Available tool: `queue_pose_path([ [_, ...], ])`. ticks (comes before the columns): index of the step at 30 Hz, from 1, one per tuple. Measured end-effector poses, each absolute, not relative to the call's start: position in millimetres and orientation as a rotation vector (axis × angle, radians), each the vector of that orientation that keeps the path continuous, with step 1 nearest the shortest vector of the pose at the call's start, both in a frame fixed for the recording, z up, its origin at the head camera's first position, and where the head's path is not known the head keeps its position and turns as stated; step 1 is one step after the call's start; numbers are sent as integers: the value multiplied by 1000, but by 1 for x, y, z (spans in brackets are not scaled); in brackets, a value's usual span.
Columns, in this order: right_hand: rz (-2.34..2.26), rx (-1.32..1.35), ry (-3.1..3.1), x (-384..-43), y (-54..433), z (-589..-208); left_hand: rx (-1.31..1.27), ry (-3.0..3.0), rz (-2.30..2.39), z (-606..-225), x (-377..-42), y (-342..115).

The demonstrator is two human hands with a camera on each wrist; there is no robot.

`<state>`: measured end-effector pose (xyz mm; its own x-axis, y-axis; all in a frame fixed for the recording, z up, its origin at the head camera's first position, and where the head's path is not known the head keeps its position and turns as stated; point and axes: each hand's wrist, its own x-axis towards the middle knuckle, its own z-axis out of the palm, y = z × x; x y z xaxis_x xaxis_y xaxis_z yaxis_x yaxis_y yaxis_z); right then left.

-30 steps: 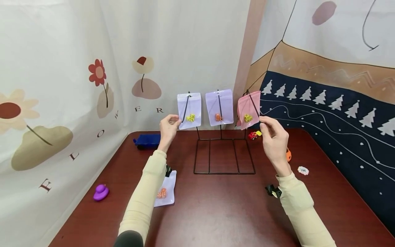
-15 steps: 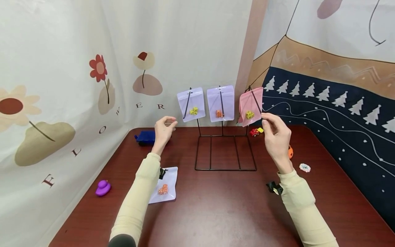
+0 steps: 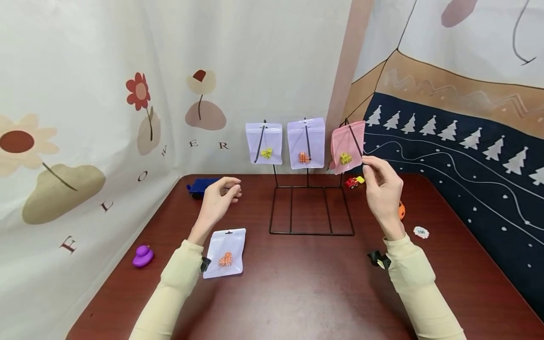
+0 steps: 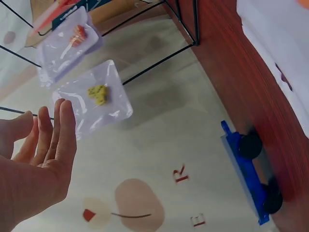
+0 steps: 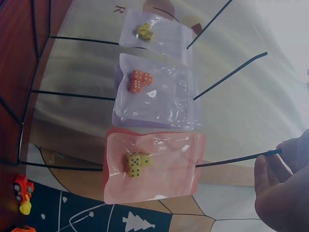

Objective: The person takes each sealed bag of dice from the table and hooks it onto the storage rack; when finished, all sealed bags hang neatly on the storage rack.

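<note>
My left hand hovers over the table with fingers loosely bent and nothing in them, left of a black wire rack. A purple zip bag of orange dice lies flat just below that hand. On the rack's left hook hangs a pale purple bag with yellow dice; the middle hook carries purple bags with orange dice. Pink bags with yellow dice hang from the right hook. My right hand pinches that hook's free end between thumb and fingertips.
Behind my left hand stands a blue toy cart. A purple rubber duck sits at the left edge. Right of the rack are a red and yellow toy car, an orange object and a white "100" chip. Printed curtains stand behind.
My left hand has left the left hook and moved left and down towards the bag on the table. The left bag swung briefly and hangs straighter. My right hand stays at its hook.
</note>
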<state>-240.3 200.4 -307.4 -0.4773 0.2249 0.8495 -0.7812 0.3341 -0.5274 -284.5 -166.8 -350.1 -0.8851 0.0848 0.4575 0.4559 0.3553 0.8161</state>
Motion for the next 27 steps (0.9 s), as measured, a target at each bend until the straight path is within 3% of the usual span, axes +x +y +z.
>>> queue_pose_path([
  [9,1338,515,-1639,-241,201,-308,-460,-2363,-1409,-337,-227,-177],
  [16,1342,513,-1630,-241,202,-307,-399,-2454,-1284,-372,-230,-203],
  [27,1318,510,-1657,-240,202,-308,-236,-2660,-1241,-401,-207,-234],
])
